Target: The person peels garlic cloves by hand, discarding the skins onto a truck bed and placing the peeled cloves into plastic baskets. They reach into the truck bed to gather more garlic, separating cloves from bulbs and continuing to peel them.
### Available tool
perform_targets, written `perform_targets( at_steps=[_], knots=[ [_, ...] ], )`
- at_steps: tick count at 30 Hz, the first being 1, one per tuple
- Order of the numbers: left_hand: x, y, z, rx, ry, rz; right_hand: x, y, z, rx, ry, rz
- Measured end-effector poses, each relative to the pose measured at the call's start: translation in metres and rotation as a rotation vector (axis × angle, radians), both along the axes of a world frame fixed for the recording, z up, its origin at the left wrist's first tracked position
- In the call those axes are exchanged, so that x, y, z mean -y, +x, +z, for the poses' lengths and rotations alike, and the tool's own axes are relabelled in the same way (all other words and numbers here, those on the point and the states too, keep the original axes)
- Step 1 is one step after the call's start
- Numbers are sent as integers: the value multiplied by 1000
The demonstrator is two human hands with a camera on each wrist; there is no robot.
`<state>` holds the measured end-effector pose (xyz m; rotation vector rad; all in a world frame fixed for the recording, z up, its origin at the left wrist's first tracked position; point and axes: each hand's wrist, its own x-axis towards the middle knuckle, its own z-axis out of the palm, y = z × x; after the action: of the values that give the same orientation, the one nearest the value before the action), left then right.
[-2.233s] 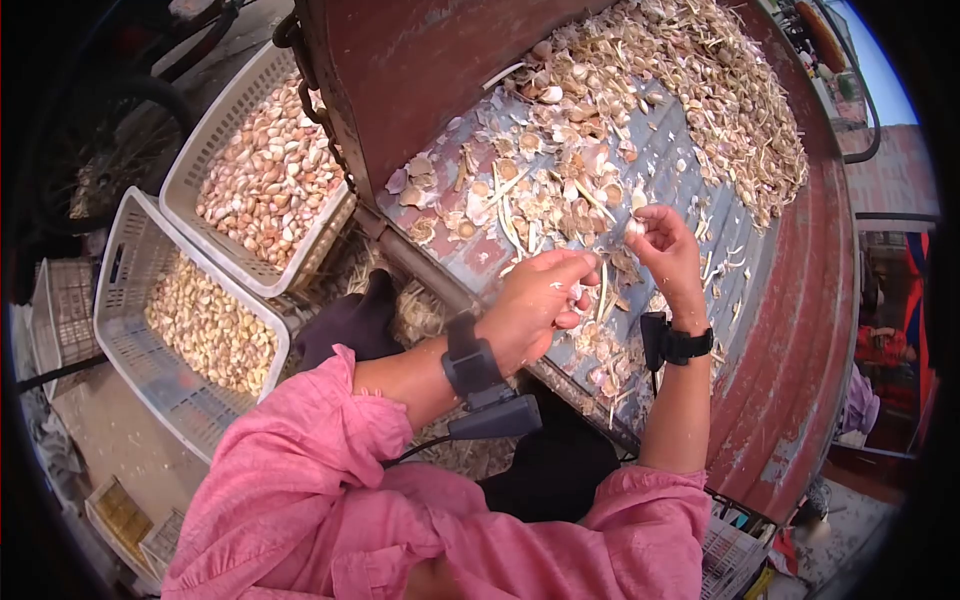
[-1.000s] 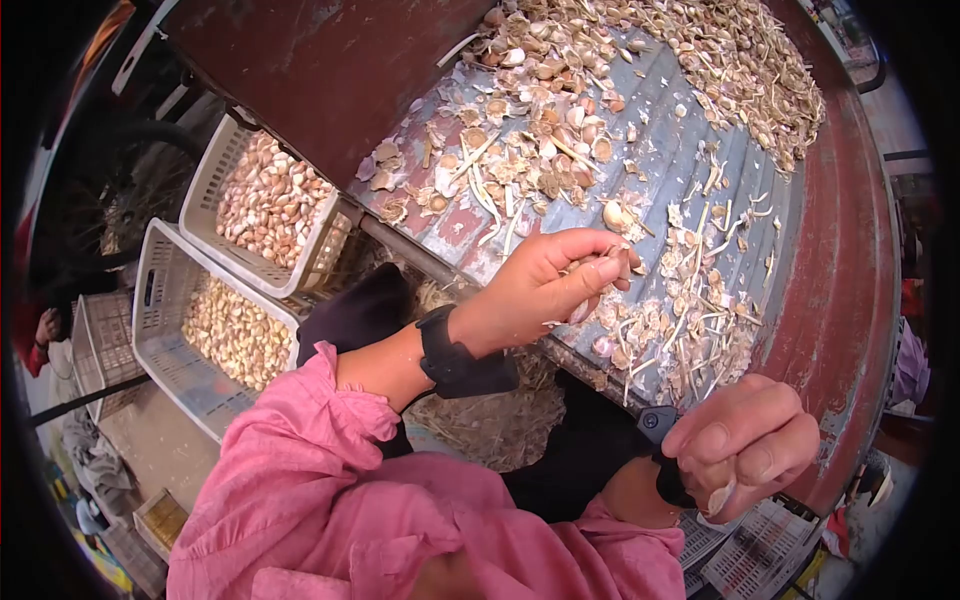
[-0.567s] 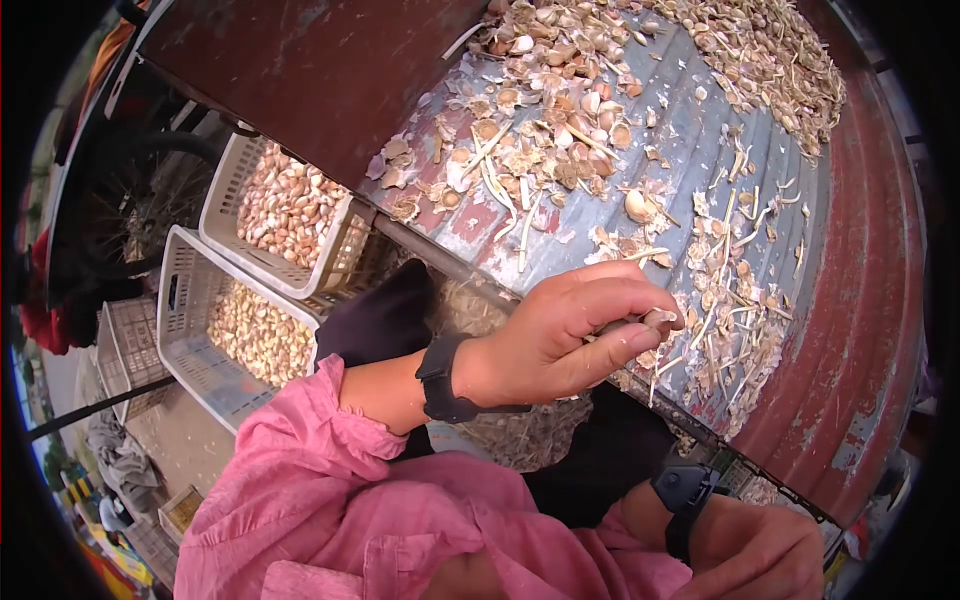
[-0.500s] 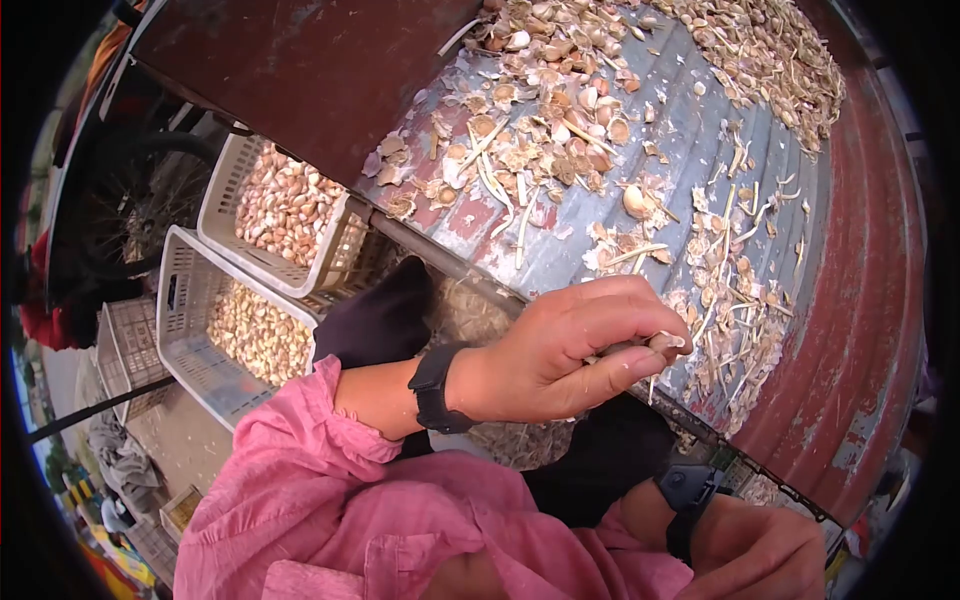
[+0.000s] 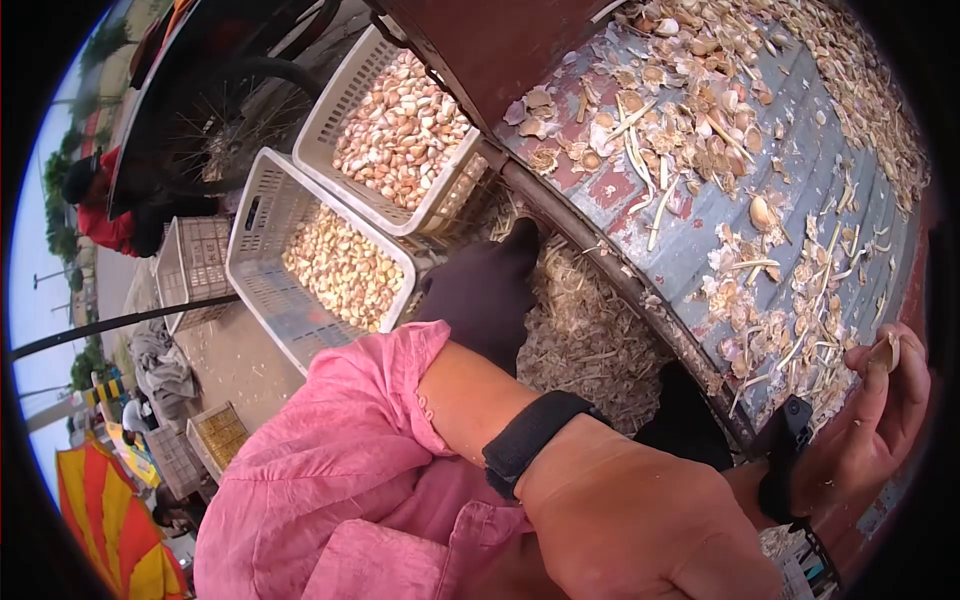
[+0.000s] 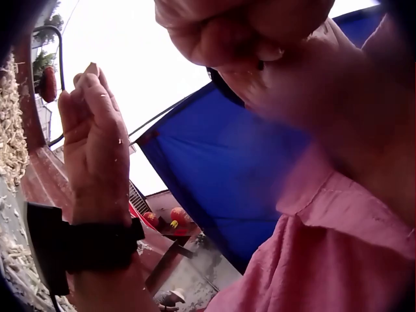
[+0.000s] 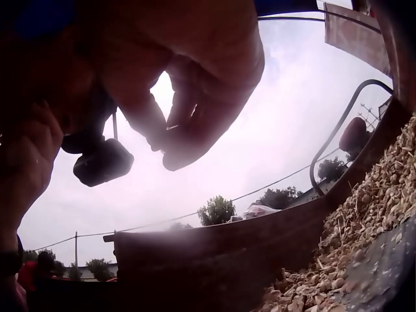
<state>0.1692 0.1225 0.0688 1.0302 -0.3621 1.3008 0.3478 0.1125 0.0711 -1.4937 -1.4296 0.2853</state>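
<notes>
Beside a blue-grey corrugated metal bed (image 5: 690,280) littered with papery garlic skins (image 5: 720,90), we are pinching a small pale garlic clove (image 5: 889,347) in the fingers of our right hand (image 5: 872,425); whether our left hand's (image 5: 640,515) fingers are gripping anything, we cannot tell.

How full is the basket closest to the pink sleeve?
Partly full: the basket holds garlic cloves, but they lie low in it, with bare inner wall showing above them.

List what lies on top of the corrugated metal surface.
The corrugated metal surface bears garlic cloves, papery skins and stalks; metal beneath these, or behind the right hand, cannot be seen.
</notes>
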Motion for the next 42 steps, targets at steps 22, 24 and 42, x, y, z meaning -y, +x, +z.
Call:
perform_targets(
  at_steps=[22, 24, 42],
  knots=[
    [-62, 19, -92, -234, -1356, -480, -46, -42, -24, -50, -358, 209],
    [-71, 13, -100, -194, -1358, -502, -65, -16, -49, 12, -366, 49],
    [-72, 26, -100, -760, -958, -285, -52, -15, -47, 24, -505, 269]
  ],
)
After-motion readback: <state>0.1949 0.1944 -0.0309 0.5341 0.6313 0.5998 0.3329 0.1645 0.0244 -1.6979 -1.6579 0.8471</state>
